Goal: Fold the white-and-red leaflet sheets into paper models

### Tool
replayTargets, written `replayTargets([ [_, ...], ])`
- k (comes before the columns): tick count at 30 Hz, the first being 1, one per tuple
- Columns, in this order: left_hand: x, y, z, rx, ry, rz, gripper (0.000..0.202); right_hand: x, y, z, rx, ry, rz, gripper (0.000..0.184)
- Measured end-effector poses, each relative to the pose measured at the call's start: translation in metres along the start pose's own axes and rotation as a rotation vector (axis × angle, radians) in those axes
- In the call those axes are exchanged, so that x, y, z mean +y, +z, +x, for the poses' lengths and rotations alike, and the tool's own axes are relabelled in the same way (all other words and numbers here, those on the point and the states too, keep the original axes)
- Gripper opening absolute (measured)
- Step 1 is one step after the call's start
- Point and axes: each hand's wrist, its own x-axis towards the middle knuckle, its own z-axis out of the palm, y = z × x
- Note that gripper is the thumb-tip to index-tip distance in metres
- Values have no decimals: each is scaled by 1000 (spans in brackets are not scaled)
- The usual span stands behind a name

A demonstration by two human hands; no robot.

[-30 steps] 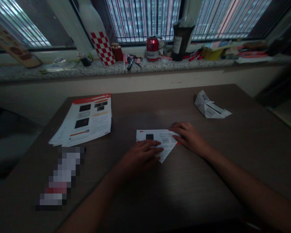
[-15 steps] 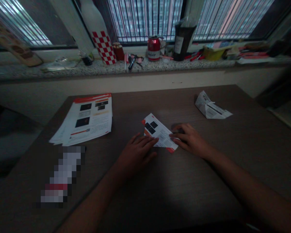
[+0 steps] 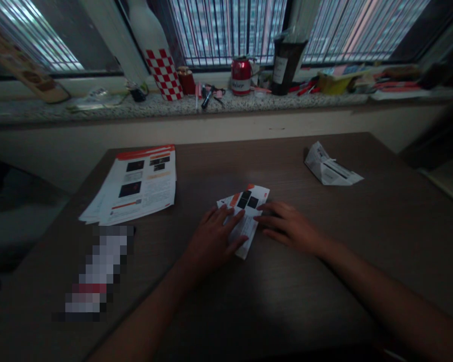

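A folded printed sheet [image 3: 248, 206] with red corners and black pictures lies in the middle of the brown table [image 3: 287, 291]. My left hand [image 3: 213, 239] rests flat on its left half, fingers stretched out. My right hand [image 3: 287, 226] lies just to the right of the sheet, fingers spread, fingertips touching its right edge. Neither hand grips anything.
A stack of printed sheets [image 3: 134, 183] lies at the left. Another folded paper piece [image 3: 330, 168] sits at the far right of the table. A blurred-out object [image 3: 98, 269] lies near the left front. The windowsill [image 3: 98, 110] behind holds a red can [image 3: 241, 76], a dark cup [image 3: 285, 63] and clutter.
The folded sheet has been turned on the table, from lying crosswise to pointing away from me. Both hands shifted with it and now lie flat.
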Motion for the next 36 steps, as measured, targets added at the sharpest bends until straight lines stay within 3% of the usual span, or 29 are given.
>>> replayTargets([
  [10,-6,1,0,2,76,-95,64,20,2,-3,-13,29,-14,56],
  [17,-8,-4,0,-27,66,-40,81,19,-1,-4,-22,45,-18,48],
  [26,-12,2,0,-66,70,-107,66,9,-7,-5,-41,67,-20,33],
  [36,-10,6,1,-56,83,-180,48,11,-9,-3,-53,-20,78,44],
])
